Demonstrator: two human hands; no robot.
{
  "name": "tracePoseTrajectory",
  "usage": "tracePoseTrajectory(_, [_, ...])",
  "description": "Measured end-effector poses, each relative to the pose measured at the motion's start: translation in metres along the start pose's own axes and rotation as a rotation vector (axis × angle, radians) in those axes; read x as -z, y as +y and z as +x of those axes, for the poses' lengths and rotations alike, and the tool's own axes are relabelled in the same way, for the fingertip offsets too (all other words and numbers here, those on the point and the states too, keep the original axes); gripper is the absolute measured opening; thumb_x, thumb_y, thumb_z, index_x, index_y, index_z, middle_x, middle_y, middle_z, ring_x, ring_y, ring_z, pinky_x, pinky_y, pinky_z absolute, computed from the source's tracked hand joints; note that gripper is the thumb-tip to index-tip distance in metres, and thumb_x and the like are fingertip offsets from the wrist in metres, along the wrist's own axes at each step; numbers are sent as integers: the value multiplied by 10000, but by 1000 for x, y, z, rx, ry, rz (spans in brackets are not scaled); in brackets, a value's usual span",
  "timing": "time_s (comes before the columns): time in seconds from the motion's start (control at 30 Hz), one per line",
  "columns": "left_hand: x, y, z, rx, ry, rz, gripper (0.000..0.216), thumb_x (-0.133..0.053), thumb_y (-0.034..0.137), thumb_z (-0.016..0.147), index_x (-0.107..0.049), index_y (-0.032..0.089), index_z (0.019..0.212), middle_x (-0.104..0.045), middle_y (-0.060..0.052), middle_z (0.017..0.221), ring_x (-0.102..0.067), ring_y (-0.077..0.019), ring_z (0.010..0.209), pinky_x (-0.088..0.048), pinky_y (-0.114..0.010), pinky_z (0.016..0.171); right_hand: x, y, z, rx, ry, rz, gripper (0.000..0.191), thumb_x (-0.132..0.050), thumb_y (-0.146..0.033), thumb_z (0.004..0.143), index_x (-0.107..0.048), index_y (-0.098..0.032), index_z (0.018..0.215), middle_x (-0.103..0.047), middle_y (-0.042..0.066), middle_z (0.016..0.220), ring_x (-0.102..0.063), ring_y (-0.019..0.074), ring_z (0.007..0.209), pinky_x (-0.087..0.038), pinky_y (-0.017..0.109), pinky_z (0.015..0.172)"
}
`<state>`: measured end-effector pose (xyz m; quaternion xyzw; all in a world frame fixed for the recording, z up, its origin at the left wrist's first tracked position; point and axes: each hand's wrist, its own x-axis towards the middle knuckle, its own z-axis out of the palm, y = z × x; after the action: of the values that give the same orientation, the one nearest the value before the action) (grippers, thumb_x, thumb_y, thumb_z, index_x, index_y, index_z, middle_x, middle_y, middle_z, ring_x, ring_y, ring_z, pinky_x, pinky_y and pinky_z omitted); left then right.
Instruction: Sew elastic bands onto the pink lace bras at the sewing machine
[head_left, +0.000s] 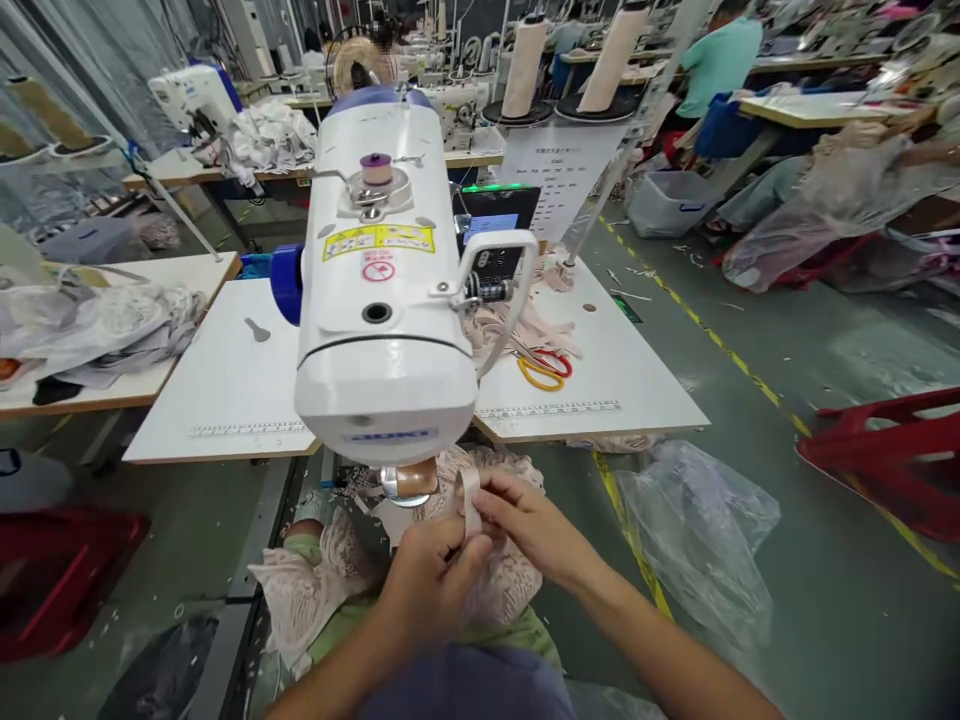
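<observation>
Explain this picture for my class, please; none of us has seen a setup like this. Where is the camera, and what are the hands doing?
There is one picture, taken by a camera on the worker's head, looking forward and down. The big white thing is a sewing machine. On the white tabletop beside it lie scissors with red and yellow handles and pale fabric pieces. No robot here: the worker's bare left hand and right hand hold a narrow pale strip. Pale lacy fabric lies over the lap.
</observation>
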<state>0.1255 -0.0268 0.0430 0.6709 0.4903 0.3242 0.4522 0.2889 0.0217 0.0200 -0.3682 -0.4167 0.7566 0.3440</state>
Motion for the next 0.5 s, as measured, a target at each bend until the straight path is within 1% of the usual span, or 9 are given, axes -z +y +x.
tracePoseTrajectory(0.07, [9,-3,3,-148,66,142,234,-488,260,966,-694,155,931,-715,-47,815,-642,-152,719,-487,-233,670,1,-8,11,122,117,-56,271,-689,-454,850,-661,-189,901,-558,-23,709,-462,86,598,-386,206,548])
tracePoseTrajectory(0.13, [20,-13,3,-316,234,380,242,-480,172,960,-660,152,1120,-737,-97,1021,-687,-186,917,-513,-252,802,0,-15,25,216,204,-84,240,-671,-428,862,-658,-195,916,-566,-31,683,-464,82,580,-380,202,538])
tracePoseTrajectory(0.17, [24,-19,2,-376,332,509,287,-475,141,957,-631,151,1198,-724,-117,1106,-683,-200,999,-511,-260,846,-1,-17,33,228,211,-102,229,-661,-420,863,-651,-196,909,-558,-39,637,-462,83,551,-373,203,517])
tracePoseTrajectory(0.2, [28,-25,1,-400,413,625,320,-477,127,956,-608,155,1247,-705,-128,1165,-676,-207,1042,-511,-261,859,-2,-19,40,218,190,-126,218,-659,-410,855,-641,-196,887,-549,-46,589,-467,89,523,-374,208,499])
tracePoseTrajectory(0.23, [32,-29,-1,-378,464,717,329,-488,134,957,-603,165,1263,-692,-129,1188,-678,-207,1037,-515,-256,837,-3,-20,47,196,151,-155,206,-662,-398,839,-629,-196,861,-550,-47,555,-483,100,505,-387,216,490])
tracePoseTrajectory(0.3, [35,-31,-4,-242,495,821,289,-504,200,968,-643,198,1221,-687,-104,1125,-693,-178,883,-513,-232,696,-5,-21,58,165,92,-232,175,-667,-365,803,-610,-201,817,-587,-31,556,-539,127,511,-440,247,510])
tracePoseTrajectory(0.37, [37,-27,-6,-121,470,874,279,-478,287,987,-684,226,1165,-666,-68,976,-649,-138,693,-456,-218,555,-6,-21,65,194,97,-331,144,-651,-346,792,-608,-209,799,-620,-12,601,-584,155,552,-485,280,551])
tracePoseTrajectory(0.4, [38,-24,-7,-92,448,904,295,-458,320,994,-693,237,1152,-644,-50,898,-614,-129,632,-420,-218,515,-6,-22,67,223,116,-395,133,-633,-345,803,-616,-213,807,-630,-4,625,-599,168,578,-501,296,572])
tracePoseTrajectory(0.5, [45,-19,-10,-99,360,983,330,-423,345,1003,-680,232,1177,-586,-10,704,-547,-137,549,-323,-236,466,-8,-26,71,305,174,-571,133,-588,-336,845,-645,-216,840,-648,23,693,-622,206,676,-529,339,649])
